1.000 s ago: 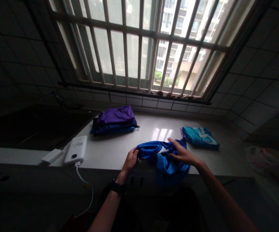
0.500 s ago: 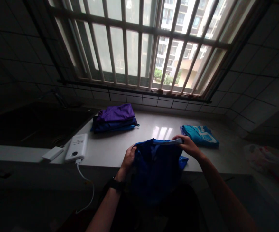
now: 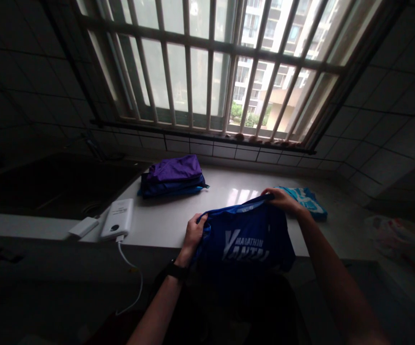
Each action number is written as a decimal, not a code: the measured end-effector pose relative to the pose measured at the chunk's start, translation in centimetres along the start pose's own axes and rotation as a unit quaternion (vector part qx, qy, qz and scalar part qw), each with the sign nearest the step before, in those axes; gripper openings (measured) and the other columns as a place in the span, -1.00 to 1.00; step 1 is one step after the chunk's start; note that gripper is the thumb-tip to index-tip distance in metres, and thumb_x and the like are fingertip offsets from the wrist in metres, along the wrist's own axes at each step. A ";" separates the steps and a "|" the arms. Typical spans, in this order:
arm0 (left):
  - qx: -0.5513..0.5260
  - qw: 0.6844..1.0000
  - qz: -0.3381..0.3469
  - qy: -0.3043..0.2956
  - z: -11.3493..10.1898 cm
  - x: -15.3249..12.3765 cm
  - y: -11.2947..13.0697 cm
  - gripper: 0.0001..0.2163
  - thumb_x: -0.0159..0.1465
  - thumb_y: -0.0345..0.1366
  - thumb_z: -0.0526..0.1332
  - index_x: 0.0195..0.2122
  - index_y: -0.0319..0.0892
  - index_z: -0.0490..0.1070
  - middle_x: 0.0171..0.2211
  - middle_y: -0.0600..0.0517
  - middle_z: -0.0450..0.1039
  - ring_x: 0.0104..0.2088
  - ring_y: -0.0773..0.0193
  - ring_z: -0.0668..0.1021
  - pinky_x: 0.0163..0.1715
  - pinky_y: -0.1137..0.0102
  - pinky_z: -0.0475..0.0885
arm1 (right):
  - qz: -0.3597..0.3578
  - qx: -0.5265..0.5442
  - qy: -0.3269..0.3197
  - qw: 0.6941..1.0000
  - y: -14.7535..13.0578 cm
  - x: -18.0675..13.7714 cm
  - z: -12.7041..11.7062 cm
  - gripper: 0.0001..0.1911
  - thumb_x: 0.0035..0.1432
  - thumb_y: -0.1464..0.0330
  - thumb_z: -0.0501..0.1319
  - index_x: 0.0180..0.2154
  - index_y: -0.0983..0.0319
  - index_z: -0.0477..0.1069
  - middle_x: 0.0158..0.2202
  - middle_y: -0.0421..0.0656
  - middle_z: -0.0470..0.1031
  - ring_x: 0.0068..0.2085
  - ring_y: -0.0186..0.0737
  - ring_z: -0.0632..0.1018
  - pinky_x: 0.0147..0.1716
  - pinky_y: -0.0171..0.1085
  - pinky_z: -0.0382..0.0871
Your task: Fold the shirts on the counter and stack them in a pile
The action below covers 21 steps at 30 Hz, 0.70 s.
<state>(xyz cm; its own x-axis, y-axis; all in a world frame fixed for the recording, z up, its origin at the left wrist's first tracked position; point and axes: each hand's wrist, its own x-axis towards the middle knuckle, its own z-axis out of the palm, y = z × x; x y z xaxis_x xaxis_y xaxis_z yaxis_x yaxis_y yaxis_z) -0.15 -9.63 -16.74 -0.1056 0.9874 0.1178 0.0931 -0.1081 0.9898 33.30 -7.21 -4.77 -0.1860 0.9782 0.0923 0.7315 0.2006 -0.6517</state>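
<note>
A dark blue shirt [image 3: 246, 235] with white "MARATHON" lettering hangs over the front edge of the white counter [image 3: 160, 220]. My left hand [image 3: 193, 232] is closed on its upper left edge, thumb on top. At the upper right edge, my right hand [image 3: 281, 199] pinches the cloth and holds it a little higher. The shirt's lower part fades into shadow. Just behind my right hand lies a folded turquoise garment [image 3: 313, 203] with pale print, partly covered by that hand. Farther back on the left sits a stack of folded purple and blue clothes [image 3: 174, 170].
A white power bank [image 3: 118, 218] with a plugged-in cable [image 3: 139, 268] lies left on the counter, beside a small white box [image 3: 84, 227]. The dark sink [image 3: 49, 187] is at far left. A plastic bag [image 3: 390, 232] rests at right. A barred window [image 3: 210, 81] stands behind.
My right hand has moved up and slightly right, stretching the shirt's top edge wider. The shirt's front has spread out, so its white lettering now shows.
</note>
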 end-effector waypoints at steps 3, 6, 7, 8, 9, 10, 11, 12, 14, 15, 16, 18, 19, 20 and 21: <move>0.095 0.993 0.064 -0.011 -0.6 2.3 2.3 -0.79 0.18 -0.09 0.30 -0.39 -0.12 0.56 -0.41 -0.01 0.60 -0.30 0.12 0.61 -0.23 0.34 0.43 | 0.045 -0.139 0.133 0.980 0.7 0.6 -0.1 -0.91 0.06 0.37 0.33 -0.32 0.13 0.58 -0.35 -0.15 0.62 -0.28 -0.10 0.59 -0.30 -0.26 0.35; 0.208 0.966 0.150 -0.019 -1.6 6.0 5.9 -0.85 0.25 -0.14 0.29 -0.32 -0.09 0.57 -0.35 -0.04 0.62 -0.24 0.07 0.63 -0.18 0.35 0.43 | 0.083 -0.204 0.188 0.957 1.3 1.4 0.3 -0.88 0.11 0.32 0.35 -0.25 0.14 0.58 -0.31 -0.10 0.64 -0.28 -0.08 0.62 -0.30 -0.25 0.37; 0.268 0.950 0.157 -0.026 -1.8 7.1 7.0 -0.84 0.27 -0.15 0.28 -0.30 -0.10 0.57 -0.33 -0.08 0.62 -0.22 0.04 0.63 -0.16 0.33 0.43 | 0.090 -0.207 0.194 0.955 1.4 1.6 0.5 -0.87 0.12 0.32 0.36 -0.23 0.15 0.57 -0.32 -0.09 0.64 -0.28 -0.08 0.62 -0.30 -0.25 0.38; 0.333 0.930 0.155 -0.029 -1.8 8.0 7.9 -0.83 0.30 -0.17 0.26 -0.26 -0.14 0.57 -0.29 -0.13 0.62 -0.18 0.00 0.63 -0.14 0.30 0.43 | 0.098 -0.203 0.198 0.954 1.5 1.9 0.9 -0.85 0.13 0.33 0.35 -0.21 0.16 0.55 -0.33 -0.08 0.64 -0.28 -0.08 0.62 -0.29 -0.25 0.39; 0.395 0.905 0.155 -0.028 -1.7 8.5 8.5 -0.82 0.32 -0.21 0.23 -0.22 -0.18 0.56 -0.23 -0.19 0.61 -0.14 -0.05 0.61 -0.11 0.26 0.43 | 0.109 -0.196 0.202 0.953 1.6 2.1 1.4 -0.83 0.15 0.34 0.35 -0.18 0.18 0.54 -0.34 -0.07 0.63 -0.28 -0.07 0.63 -0.27 -0.24 0.40; 0.448 0.879 0.163 -0.027 -1.4 8.6 8.7 -0.80 0.34 -0.25 0.18 -0.16 -0.22 0.55 -0.16 -0.25 0.59 -0.08 -0.08 0.59 -0.07 0.22 0.43 | 0.122 -0.188 0.204 0.953 1.6 2.3 1.9 -0.81 0.16 0.36 0.33 -0.15 0.21 0.53 -0.33 -0.05 0.63 -0.26 -0.06 0.63 -0.24 -0.23 0.42; 0.484 0.856 0.179 -0.035 -1.0 8.3 8.6 -0.78 0.35 -0.30 0.15 -0.11 -0.26 0.54 -0.10 -0.29 0.56 -0.03 -0.09 0.57 -0.03 0.19 0.42 | 0.131 -0.181 0.204 0.953 1.5 2.4 2.5 -0.78 0.18 0.39 0.29 -0.10 0.24 0.51 -0.29 -0.02 0.63 -0.22 -0.04 0.63 -0.19 -0.21 0.43; 0.502 0.838 0.204 -0.058 -0.4 7.5 8.0 -0.75 0.35 -0.33 0.12 -0.06 -0.28 0.52 -0.03 -0.31 0.52 0.01 -0.09 0.55 0.01 0.18 0.41 | 0.135 -0.175 0.201 0.954 1.4 2.4 3.2 -0.73 0.19 0.44 0.24 -0.05 0.27 0.50 -0.22 0.03 0.62 -0.15 -0.02 0.63 -0.12 -0.19 0.44; 0.490 0.818 0.260 -0.154 0.7 5.4 5.9 -0.71 0.35 -0.30 0.12 0.03 -0.25 0.50 0.06 -0.28 0.48 0.08 -0.06 0.51 0.09 0.18 0.39 | 0.129 -0.172 0.187 0.959 0.8 2.0 4.7 -0.60 0.18 0.53 0.15 0.06 0.32 0.45 0.02 0.13 0.54 0.03 0.02 0.58 0.04 -0.15 0.41; 0.465 0.813 0.280 -0.210 1.2 4.2 4.5 -0.66 0.35 -0.24 0.15 0.10 -0.22 0.47 0.12 -0.26 0.47 0.12 -0.06 0.50 0.13 0.17 0.38 | 0.123 -0.174 0.183 0.960 0.5 1.6 5.6 -0.54 0.17 0.55 0.11 0.12 0.34 0.42 0.15 0.18 0.45 0.13 0.04 0.52 0.12 -0.14 0.37; 0.441 0.811 0.290 -0.251 1.5 3.1 3.1 -0.61 0.35 -0.16 0.18 0.15 -0.18 0.45 0.18 -0.23 0.44 0.18 -0.07 0.47 0.18 0.14 0.35 | 0.115 -0.179 0.182 0.960 0.1 1.0 6.4 -0.48 0.18 0.55 0.09 0.18 0.36 0.37 0.26 0.20 0.33 0.20 0.06 0.46 0.18 -0.14 0.33; 0.414 0.815 0.292 -0.282 1.7 1.6 0.4 -0.54 0.36 -0.04 0.16 0.21 -0.12 0.43 0.27 -0.20 0.38 0.28 -0.08 0.39 0.26 0.08 0.27 | 0.084 -0.189 0.172 0.963 -0.7 -0.6 8.4 -0.43 0.24 0.51 0.04 0.28 0.36 0.28 0.38 0.17 0.16 0.31 0.06 0.35 0.26 -0.14 0.24; 0.412 0.818 0.288 -0.279 1.4 1.3 -0.7 -0.52 0.37 -0.01 0.15 0.23 -0.10 0.41 0.30 -0.18 0.35 0.32 -0.09 0.34 0.29 0.05 0.22 | 0.065 -0.196 0.151 0.967 -1.0 -1.5 9.5 -0.43 0.28 0.46 0.01 0.31 0.33 0.24 0.40 0.14 0.13 0.34 0.04 0.31 0.29 -0.13 0.21; 0.417 0.820 0.284 -0.269 1.1 1.1 -1.5 -0.51 0.38 0.01 0.12 0.25 -0.09 0.40 0.33 -0.17 0.31 0.36 -0.09 0.29 0.32 0.03 0.18 | 0.055 -0.203 0.118 0.970 -1.2 -2.5 10.5 -0.44 0.33 0.40 0.00 0.33 0.31 0.23 0.41 0.12 0.13 0.37 0.04 0.27 0.32 -0.09 0.17; 0.427 0.821 0.280 -0.256 0.6 1.1 -2.0 -0.49 0.38 0.03 0.11 0.27 -0.08 0.38 0.35 -0.16 0.28 0.38 -0.08 0.25 0.34 0.02 0.15 | 0.060 -0.211 0.075 0.973 -1.2 -3.5 11.6 -0.44 0.36 0.32 0.00 0.34 0.29 0.22 0.43 0.10 0.12 0.39 0.07 0.24 0.33 -0.03 0.15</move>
<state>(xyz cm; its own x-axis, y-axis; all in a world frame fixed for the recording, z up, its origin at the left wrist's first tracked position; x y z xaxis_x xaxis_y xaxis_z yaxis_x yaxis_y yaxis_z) 0.11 -8.22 -18.68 0.6003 0.7528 0.2700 0.6676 -0.6576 0.3492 25.44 -11.47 -13.06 -0.0091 0.9864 0.1639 0.9519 0.0587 -0.3006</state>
